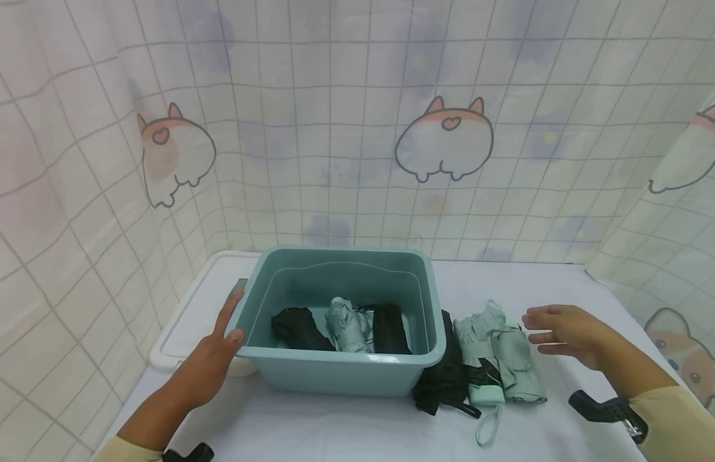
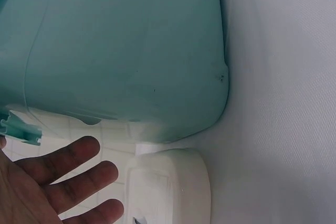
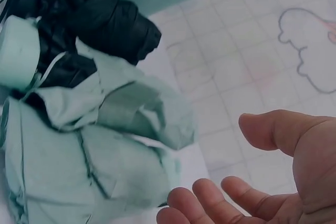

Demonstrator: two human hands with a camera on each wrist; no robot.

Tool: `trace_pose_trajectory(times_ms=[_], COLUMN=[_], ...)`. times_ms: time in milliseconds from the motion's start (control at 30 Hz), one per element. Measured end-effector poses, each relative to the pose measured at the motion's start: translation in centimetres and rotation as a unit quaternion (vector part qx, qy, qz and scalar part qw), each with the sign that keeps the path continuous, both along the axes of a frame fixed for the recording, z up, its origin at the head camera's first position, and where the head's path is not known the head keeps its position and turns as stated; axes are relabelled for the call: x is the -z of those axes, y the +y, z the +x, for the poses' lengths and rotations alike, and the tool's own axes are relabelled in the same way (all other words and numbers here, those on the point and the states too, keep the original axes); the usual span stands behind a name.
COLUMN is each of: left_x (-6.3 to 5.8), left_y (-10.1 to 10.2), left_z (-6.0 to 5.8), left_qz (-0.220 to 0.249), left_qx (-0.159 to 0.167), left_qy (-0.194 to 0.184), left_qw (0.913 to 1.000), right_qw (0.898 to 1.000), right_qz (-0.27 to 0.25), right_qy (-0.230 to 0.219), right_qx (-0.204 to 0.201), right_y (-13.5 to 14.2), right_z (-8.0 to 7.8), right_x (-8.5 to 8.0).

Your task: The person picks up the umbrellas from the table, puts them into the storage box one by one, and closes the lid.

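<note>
A teal plastic bin (image 1: 340, 372) holds a dark folded bundle (image 1: 302, 328), a pale green folded umbrella (image 1: 347, 324) and a black bundle (image 1: 390, 328). At its left rim is my left hand (image 1: 210, 362), fingers extended; whether it touches the rim I cannot tell. Beside the bin's right wall lie a black folded umbrella (image 1: 444, 382), a mint umbrella (image 1: 481, 337) with a wrist loop, and a mint fabric bundle (image 1: 519, 366). My right hand (image 1: 571, 337) hovers just right of these with nothing in it, its fingers loosely extended in the right wrist view.
A white, rounded-corner box or lid (image 1: 186, 314) sits left of the bin, partly behind it. White cloth covers the table (image 1: 311, 430). Grid-patterned curtains (image 1: 345, 128) with cartoon animals enclose the back and both sides.
</note>
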State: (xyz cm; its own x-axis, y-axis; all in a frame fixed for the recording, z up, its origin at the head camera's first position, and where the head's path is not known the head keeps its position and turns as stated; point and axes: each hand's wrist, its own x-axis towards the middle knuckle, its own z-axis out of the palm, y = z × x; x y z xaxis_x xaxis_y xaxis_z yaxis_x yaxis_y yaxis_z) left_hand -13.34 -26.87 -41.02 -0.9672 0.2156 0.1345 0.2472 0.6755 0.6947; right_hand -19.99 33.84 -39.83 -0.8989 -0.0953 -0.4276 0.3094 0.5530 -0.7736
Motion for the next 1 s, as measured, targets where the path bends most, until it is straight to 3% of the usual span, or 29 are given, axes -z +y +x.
trace_pose_trajectory(times_ms=[467, 1000], left_x=[-0.2, 0.0], left_y=[0.1, 0.2], left_z=[0.1, 0.1], left_qz=[-0.003, 0.003], left_qx=[-0.001, 0.001], left_qy=[-0.001, 0.005], left_qw=[1.0, 1.0], right_qw=[0.999, 0.997], right_qz=[-0.005, -0.005], right_qy=[-0.039, -0.076], right_qx=[0.019, 0.026], right_y=[1.9, 1.0], right_z=[0.3, 0.7], right_x=[2.2, 4.1])
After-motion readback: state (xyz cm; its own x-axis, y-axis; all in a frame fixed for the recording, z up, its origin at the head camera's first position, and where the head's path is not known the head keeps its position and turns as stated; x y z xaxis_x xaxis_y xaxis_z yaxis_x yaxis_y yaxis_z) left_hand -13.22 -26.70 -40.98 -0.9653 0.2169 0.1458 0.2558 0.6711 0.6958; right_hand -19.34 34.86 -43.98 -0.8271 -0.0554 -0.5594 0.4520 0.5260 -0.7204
